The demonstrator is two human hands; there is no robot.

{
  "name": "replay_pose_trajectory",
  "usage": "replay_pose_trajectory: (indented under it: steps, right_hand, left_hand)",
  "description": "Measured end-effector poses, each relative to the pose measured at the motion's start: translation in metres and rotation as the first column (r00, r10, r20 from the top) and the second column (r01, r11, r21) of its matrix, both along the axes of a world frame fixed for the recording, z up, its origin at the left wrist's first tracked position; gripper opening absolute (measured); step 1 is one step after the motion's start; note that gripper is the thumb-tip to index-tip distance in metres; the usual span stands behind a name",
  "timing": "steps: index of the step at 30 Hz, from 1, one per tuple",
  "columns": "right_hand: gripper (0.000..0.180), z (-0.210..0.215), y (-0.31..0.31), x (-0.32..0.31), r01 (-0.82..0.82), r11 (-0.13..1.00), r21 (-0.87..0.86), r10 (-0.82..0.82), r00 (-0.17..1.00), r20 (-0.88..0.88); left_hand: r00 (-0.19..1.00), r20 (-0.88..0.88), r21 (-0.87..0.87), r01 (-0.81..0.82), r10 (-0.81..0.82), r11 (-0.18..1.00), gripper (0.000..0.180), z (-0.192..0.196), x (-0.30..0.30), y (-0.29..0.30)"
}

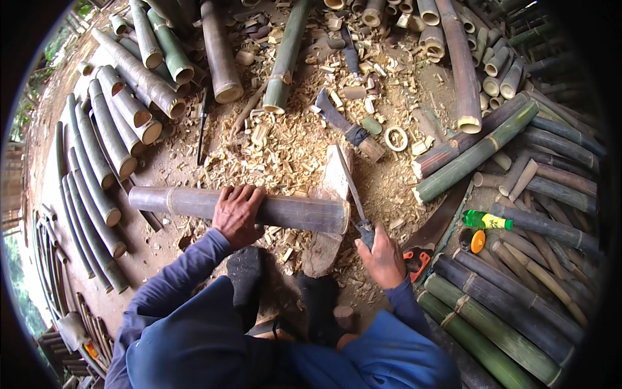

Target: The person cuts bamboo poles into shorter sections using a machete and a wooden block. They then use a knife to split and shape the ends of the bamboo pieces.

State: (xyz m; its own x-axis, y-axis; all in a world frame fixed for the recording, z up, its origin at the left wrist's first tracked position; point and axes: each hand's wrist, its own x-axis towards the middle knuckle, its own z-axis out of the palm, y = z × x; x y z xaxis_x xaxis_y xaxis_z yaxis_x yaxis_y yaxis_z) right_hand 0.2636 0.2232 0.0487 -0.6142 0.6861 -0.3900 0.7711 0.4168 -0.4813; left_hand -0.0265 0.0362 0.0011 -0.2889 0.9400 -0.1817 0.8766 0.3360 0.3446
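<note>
A thick brown-grey bamboo pole (301, 211) lies crosswise in front of me, its right end over a wooden chopping block (322, 254). My left hand (238, 215) is closed over the top of the pole, left of the block. In my right hand (383, 259) is a knife (350, 183), gripped by its dark wrapped handle. The long, narrow blade points up and away, just beyond the pole's cut right end. From this view I cannot tell whether the blade touches the bamboo.
Wood shavings (285, 155) cover the ground ahead. A second blade with a wrapped wooden handle (370, 146) lies there beside a bamboo ring (396, 138). A red-handled saw (416, 261) and a green bottle (487, 221) lie right. Bamboo poles (107, 142) crowd both sides.
</note>
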Motion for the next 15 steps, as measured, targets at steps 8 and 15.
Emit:
replay_pose_trajectory:
  steps: [8,15]
  right_hand:
    - [0.03,0.03,-0.02,-0.014,0.026,0.991,0.133,0.015,0.954,-0.3]
    - [0.031,0.033,-0.025,-0.024,0.05,0.999,-0.012,-0.05,0.997,-0.063]
  left_hand:
    - [1.0,-0.014,-0.02,-0.004,0.004,1.0,0.058,-0.004,-0.002,0.011]
    - [0.997,-0.065,0.04,-0.032,0.034,0.999,0.061,-0.013,0.0,0.003]
